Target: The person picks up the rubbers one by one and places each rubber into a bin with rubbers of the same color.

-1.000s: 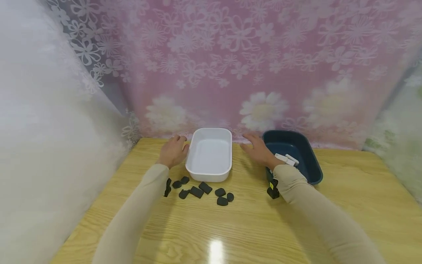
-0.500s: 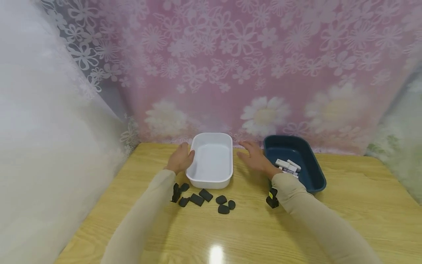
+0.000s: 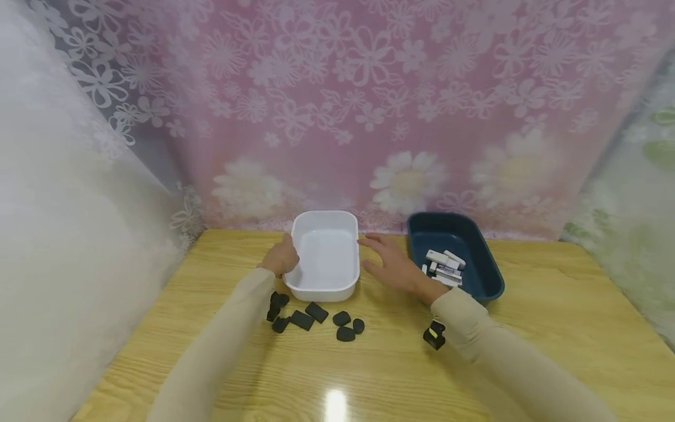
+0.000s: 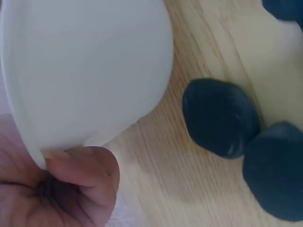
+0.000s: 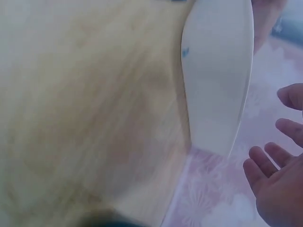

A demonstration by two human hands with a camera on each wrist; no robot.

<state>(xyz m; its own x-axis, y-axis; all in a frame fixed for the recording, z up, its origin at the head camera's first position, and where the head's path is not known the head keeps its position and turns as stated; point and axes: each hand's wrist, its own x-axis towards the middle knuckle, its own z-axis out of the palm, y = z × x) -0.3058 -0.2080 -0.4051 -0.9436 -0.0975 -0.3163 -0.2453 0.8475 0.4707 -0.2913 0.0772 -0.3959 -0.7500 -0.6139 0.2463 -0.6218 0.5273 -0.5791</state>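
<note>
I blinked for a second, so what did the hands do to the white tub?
The left hand closed in from beside the white tub and now grips its rim. The right hand, open, slid toward the tub's right side without touching. The tub, the blue tub and the black pieces stayed put.

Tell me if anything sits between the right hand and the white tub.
Nothing visible does. The right hand hovers open just beside the white tub, only bare table between them. The left hand already grips the tub's other rim. The black pieces lie in front of the tub.
</note>
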